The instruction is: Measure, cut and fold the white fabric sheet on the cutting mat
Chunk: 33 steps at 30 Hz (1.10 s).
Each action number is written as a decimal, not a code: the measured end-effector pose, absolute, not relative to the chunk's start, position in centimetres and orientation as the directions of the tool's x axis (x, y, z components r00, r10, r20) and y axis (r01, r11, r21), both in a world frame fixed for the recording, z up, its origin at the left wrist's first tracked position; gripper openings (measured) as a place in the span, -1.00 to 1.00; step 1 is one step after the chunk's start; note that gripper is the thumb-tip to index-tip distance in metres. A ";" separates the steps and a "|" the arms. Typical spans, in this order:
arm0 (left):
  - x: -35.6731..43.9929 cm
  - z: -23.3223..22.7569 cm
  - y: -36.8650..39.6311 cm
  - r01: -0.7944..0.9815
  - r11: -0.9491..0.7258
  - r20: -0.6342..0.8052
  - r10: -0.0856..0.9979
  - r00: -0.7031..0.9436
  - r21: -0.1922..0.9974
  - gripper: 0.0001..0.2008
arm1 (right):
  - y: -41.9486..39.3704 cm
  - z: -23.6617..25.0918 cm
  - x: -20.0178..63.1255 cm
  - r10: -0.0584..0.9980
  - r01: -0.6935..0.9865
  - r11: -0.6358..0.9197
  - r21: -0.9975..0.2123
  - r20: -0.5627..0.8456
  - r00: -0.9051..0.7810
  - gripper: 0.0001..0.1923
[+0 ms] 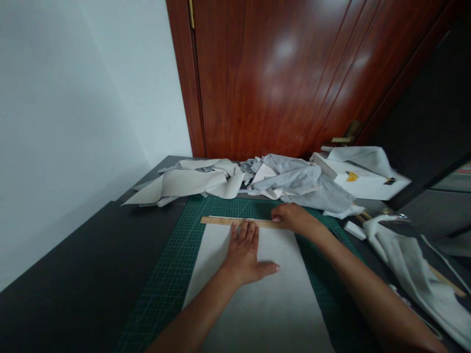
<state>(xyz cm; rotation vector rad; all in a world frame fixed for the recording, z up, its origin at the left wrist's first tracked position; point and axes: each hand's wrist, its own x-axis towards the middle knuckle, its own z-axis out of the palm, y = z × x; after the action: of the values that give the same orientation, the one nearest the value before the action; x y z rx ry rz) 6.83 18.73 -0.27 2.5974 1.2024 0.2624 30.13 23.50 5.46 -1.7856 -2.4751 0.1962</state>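
Two bare hands are at the far end of a white sheet (265, 309) that lies lengthwise on a green cutting mat (162, 284). A wooden ruler (221, 220) lies crosswise over the sheet near its far edge, its left end jutting past the sheet's left side and a thin strip of white showing beyond it. The left hand (245, 252) is spread flat, its fingertips on the ruler, its palm over the sheet and its thumb pointing out to the right. The right hand (289, 215) is curled at the ruler's right part, fingers bent inward; whether it grips anything cannot be told. The mat rests on a dark tabletop (81, 264). Behind it, pale offcuts (195, 184) lie heaped on the left, next to crumpled grey scraps (294, 179). Farther right is a white box (348, 179) with a pale grey piece draped over its top. A small white block (355, 230) lies right of the mat, near a long, rumpled grey cloth (408, 260). A reddish-brown wooden door (257, 73) stands behind, beside a white wall (91, 98).
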 end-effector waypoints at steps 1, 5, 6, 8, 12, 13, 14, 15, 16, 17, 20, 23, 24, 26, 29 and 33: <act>6.8 -0.3 18.7 0.718 -0.621 0.052 0.766 0.641 0.315 0.23 | 23.5 5.8 30.9 0.959 0.952 0.276 -0.136 -0.028 -0.282 -0.87; 6.8 -0.3 18.8 0.717 -0.622 0.064 0.767 0.638 0.315 0.25 | 23.8 6.2 33.6 0.986 0.985 0.141 -0.098 -0.075 -0.149 -0.86; 6.9 -0.3 18.7 0.719 -0.620 0.066 0.770 0.635 0.313 0.25 | 24.0 6.2 34.1 0.989 0.990 0.111 -0.091 -0.091 -0.119 -0.86; 7.0 -0.1 18.6 0.730 -0.611 0.070 0.780 0.622 0.306 0.23 | 24.3 5.9 35.2 0.990 0.996 0.054 -0.075 -0.130 -0.063 -0.87; 7.3 0.3 18.2 0.756 -0.592 0.078 0.799 0.597 0.279 0.22 | 24.9 5.3 36.7 0.986 0.998 -0.017 -0.052 -0.167 0.008 -0.86; 7.3 0.4 18.1 0.761 -0.589 0.082 0.802 0.592 0.272 0.21 | 24.9 5.2 37.0 0.985 0.998 -0.023 -0.052 -0.169 0.014 -0.84; 7.4 0.4 18.0 0.764 -0.588 0.087 0.804 0.589 0.266 0.19 | 24.9 5.2 37.1 0.985 0.998 -0.027 -0.054 -0.169 0.018 -0.83; 7.4 0.4 17.9 0.764 -0.590 0.093 0.803 0.588 0.261 0.18 | 24.9 5.1 37.1 0.986 0.998 -0.029 -0.056 -0.166 0.019 -0.81; 7.4 0.4 17.8 0.763 -0.593 0.098 0.801 0.590 0.258 0.18 | 24.8 5.2 37.0 0.987 0.998 -0.029 -0.059 -0.157 0.019 -0.79; 7.3 0.3 17.8 0.761 -0.596 0.102 0.800 0.592 0.257 0.18 | 24.8 5.3 36.7 0.990 0.998 -0.025 -0.064 -0.141 0.015 -0.75; 7.3 0.2 17.9 0.759 -0.593 0.094 0.801 0.592 0.269 0.19 | 24.4 5.8 35.3 0.994 0.992 0.048 -0.118 -0.094 -0.059 -0.68; 7.3 0.2 18.0 0.761 -0.587 0.085 0.803 0.590 0.277 0.19 | 24.4 6.0 33.6 0.972 0.958 0.179 -0.225 -0.108 -0.207 -0.76; 7.3 0.2 18.0 0.760 -0.590 0.089 0.802 0.591 0.273 0.19 | 24.5 6.0 33.1 0.962 0.943 0.211 -0.257 -0.115 -0.246 -0.80; 7.3 0.4 18.0 0.759 -0.597 0.106 0.799 0.592 0.258 0.18 | 24.7 5.6 32.5 0.950 0.921 0.249 -0.301 -0.111 -0.293 -0.83; 7.3 0.6 18.0 0.765 -0.596 0.126 0.802 0.584 0.243 0.18 | 25.1 4.8 32.2 0.948 0.905 0.271 -0.327 -0.074 -0.310 -0.83; 7.3 0.2 18.0 0.773 -0.586 0.131 0.809 0.573 0.244 0.23 | 25.3 4.2 32.4 0.955 0.902 0.278 -0.331 -0.004 -0.296 -0.82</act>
<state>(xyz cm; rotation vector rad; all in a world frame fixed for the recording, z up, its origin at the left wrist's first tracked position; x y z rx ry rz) 7.29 18.01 0.18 2.6415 1.3394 0.3427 32.43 25.34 4.22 -1.7320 -2.3475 0.4030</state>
